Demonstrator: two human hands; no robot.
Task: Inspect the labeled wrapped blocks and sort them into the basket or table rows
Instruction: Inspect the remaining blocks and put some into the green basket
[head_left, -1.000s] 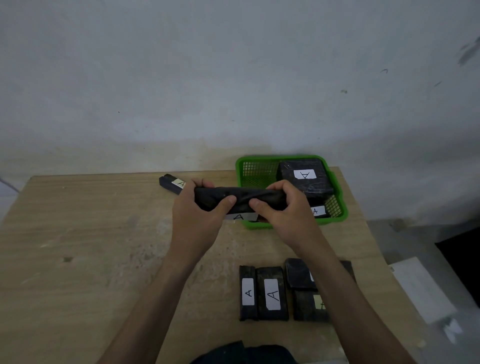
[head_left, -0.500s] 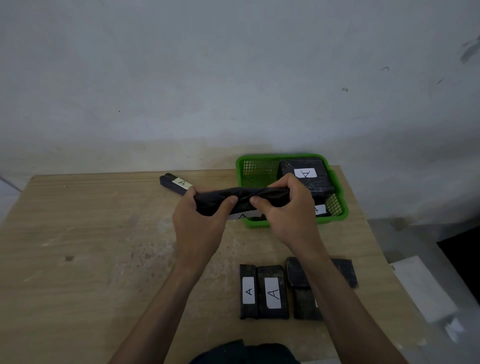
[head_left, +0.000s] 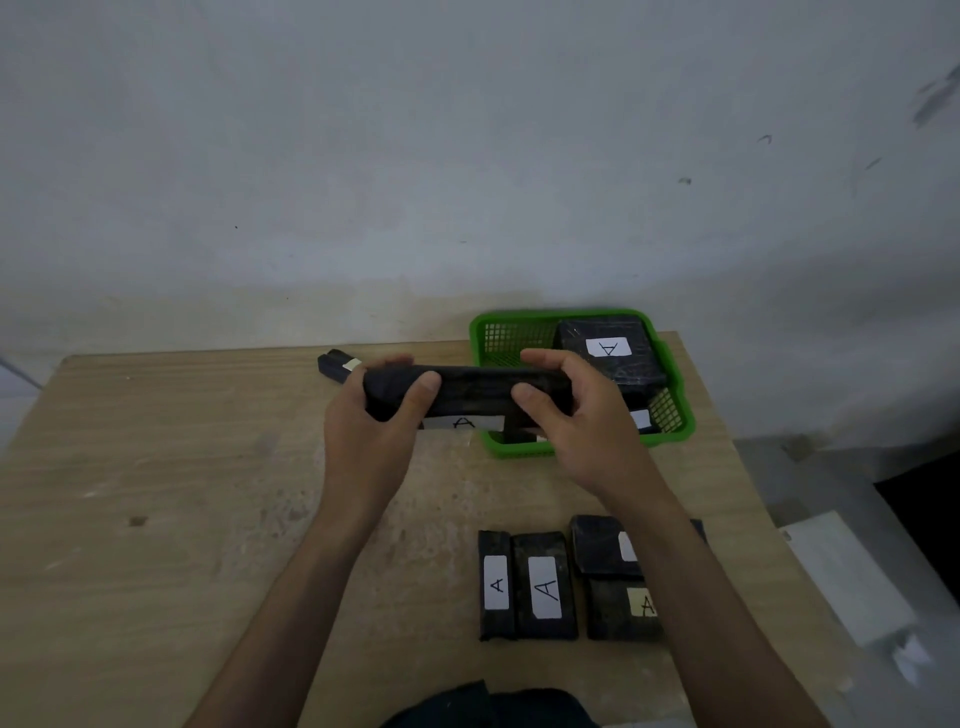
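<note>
A long black wrapped block (head_left: 472, 389) is held level above the table, its white "A" label on the underside edge facing me. My left hand (head_left: 371, 421) grips its left end and my right hand (head_left: 576, 415) grips its right end. Behind it stands a green basket (head_left: 498, 332) holding a large black block labeled A (head_left: 608, 348) and another labeled block lower down, partly hidden. Near the table's front lies a row of black blocks (head_left: 543, 584) with A labels; my right forearm covers part of that row.
Another black labeled block (head_left: 335, 364) lies at the table's far edge, left of my hands. The wooden table (head_left: 156, 493) ends on the right, where a white slab (head_left: 847, 571) lies on the floor. A pale wall rises behind.
The held block has been turned and lifted a little, so its A label shows more plainly below. My fingers have shifted outward toward its ends.
</note>
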